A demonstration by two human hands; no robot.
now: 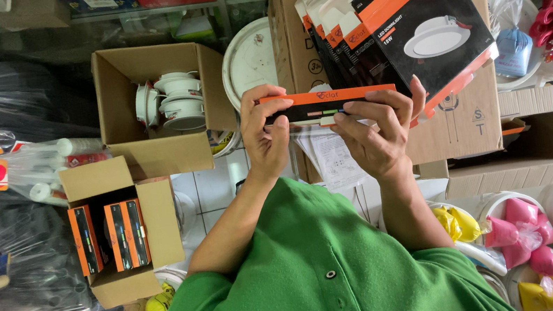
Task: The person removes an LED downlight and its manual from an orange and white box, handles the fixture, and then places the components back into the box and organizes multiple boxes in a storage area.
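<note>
Both my hands hold a flat orange-and-black box [326, 103] edge-on in front of my green shirt. My left hand [266, 136] grips its left end, thumb and fingers wrapped over the top edge. My right hand [378, 134] holds the right part, fingers spread along the side. Just behind it, a stack of the same flat boxes [407, 20], each with a picture of a round white lamp, leans on a large cardboard carton [469, 118]. A printed paper sheet [332, 161] lies below the hands.
At the left, an open carton [170, 151] holds round white lamp fittings [174, 98]. Below it a smaller open carton [159, 226] has orange-black boxes standing inside. A white round disc [250, 57] leans nearby. Buckets with pink and yellow bags [532, 236] stand at the lower right.
</note>
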